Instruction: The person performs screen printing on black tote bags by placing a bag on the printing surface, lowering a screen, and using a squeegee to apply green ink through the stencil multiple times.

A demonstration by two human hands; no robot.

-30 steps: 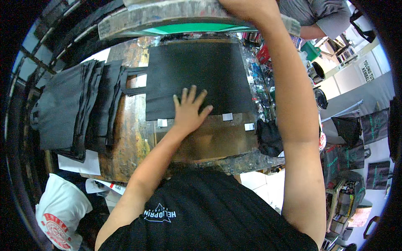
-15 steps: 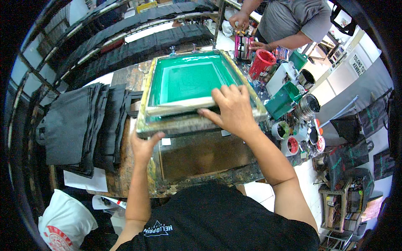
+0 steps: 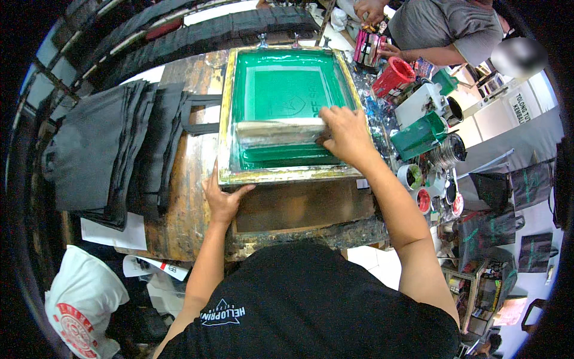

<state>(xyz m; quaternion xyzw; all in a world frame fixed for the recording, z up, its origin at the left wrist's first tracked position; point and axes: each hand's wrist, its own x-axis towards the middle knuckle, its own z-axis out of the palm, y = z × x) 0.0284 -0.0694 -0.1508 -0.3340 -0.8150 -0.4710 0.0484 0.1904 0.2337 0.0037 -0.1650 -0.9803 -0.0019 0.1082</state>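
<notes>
Paint-stained table (image 3: 188, 206) carries everything here. Stack of black fabric bags (image 3: 95, 149) along table's left edge, presumably there to be in easy reach. Screen frame (image 3: 287, 176) sits between stack and table's right edge, looks flat or close to it; 3 metal clamps at its far edge, likely so it hinges there. Green ink covers the mesh (image 3: 281, 90), wettest along frame's edges. Squeegee (image 3: 278, 130) lies crosswise inside frame, nearer the near edge, a bit blurred. Right hand (image 3: 347, 134) closed on squeegee's right end, thumb on near side, probably for pushing and steering. Left hand (image 3: 224, 197) at frame's near left corner, thumb and fingers spread wide, touching 2 sides rather than wrapped round; likely steadies it. Underside contact can't be told. Green tub (image 3: 420, 136) and red tub (image 3: 394, 79) by table's right edge, seemingly kept off the print area. 2 black straps (image 3: 203, 128) poke out past frame's left edge, likely from a bag underneath, body hidden. Smallest: the clamps (image 3: 262, 40).
</notes>
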